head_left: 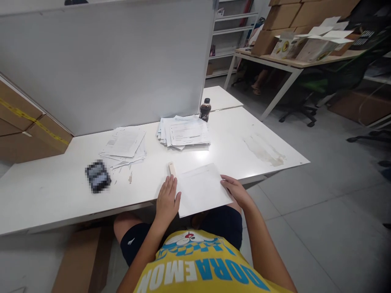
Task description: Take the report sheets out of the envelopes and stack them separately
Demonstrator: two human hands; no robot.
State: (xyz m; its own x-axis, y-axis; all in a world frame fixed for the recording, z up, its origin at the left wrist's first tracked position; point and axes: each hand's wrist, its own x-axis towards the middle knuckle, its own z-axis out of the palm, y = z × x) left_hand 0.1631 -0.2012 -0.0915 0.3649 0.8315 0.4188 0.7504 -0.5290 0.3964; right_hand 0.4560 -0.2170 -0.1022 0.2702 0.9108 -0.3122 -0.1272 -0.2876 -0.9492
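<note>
White paper [201, 189], blank on top, lies at the table's front edge and juts out over my lap. My left hand [167, 198] rests flat along its left side, fingers stretched out. Those fingertips reach the near end of a slim cream object [172, 167], perhaps a stapler, partly covered by the hand. At the paper's right edge, my right hand [237, 191] grips the paper between thumb and fingers. Whether it is one sheet or several, I cannot tell.
On the white table [61, 185] are a loose paper pile [125, 142], a thicker paper stack [187, 132], a dark bottle [205, 110] and a blurred dark object [98, 176]. A grey partition [116, 61] stands behind; cardboard boxes [49, 136] sit left.
</note>
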